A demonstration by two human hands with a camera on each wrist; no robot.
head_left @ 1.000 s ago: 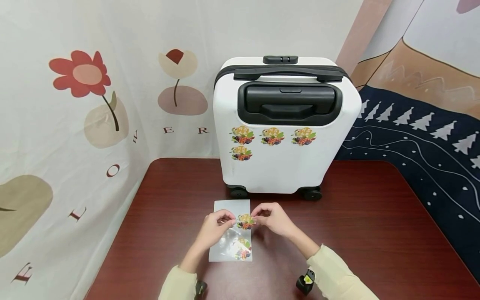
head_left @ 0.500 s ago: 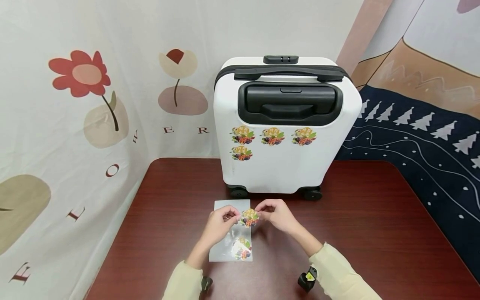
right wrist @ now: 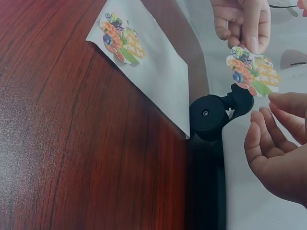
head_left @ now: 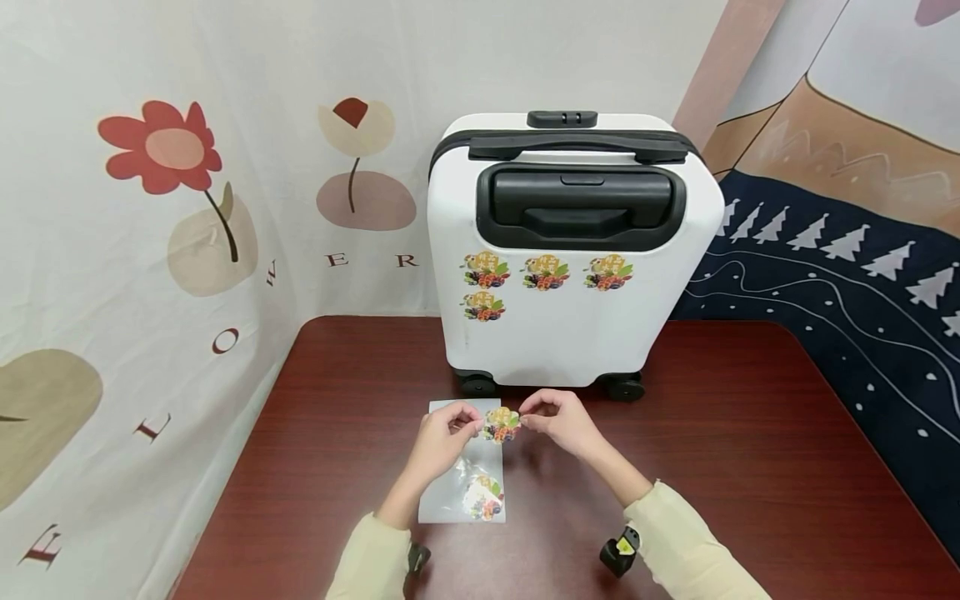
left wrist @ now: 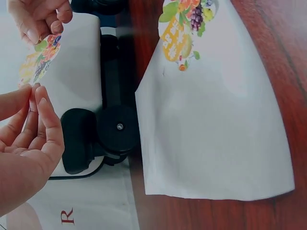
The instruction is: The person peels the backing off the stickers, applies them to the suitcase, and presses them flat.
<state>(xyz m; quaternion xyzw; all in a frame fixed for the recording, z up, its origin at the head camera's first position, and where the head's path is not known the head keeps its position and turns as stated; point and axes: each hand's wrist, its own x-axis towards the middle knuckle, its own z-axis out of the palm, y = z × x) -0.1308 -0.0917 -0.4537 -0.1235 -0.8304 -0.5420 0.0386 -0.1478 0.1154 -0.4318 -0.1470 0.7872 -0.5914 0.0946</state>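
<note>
A fruit-patterned sticker point(head_left: 502, 425) is held up between both hands, above the top part of a white backing sheet point(head_left: 450, 492). My left hand point(head_left: 444, 437) pinches its left edge between thumb and fingertips. At the opposite edge my right hand point(head_left: 561, 423) pinches it the same way, as the right wrist view of the sticker point(right wrist: 252, 72) also shows. Another such sticker point(head_left: 484, 497) is on the sheet's lower right part. Behind the hands stands a white suitcase point(head_left: 555, 333) with several matching stickers: three in an upper row and one sticker point(head_left: 483, 307) below at the left.
The suitcase's black wheels point(head_left: 477, 386) rest on the dark red wooden table point(head_left: 750, 467), just beyond the sheet. A black device is strapped at each wrist, such as the right wrist camera point(head_left: 618, 552). Printed cloths point(head_left: 360, 275) hang behind and beside the table.
Both hands have lifted the sticker up and slightly to the right, away from the sheet and toward the suitcase. The sheet and the suitcase have stayed in place.
</note>
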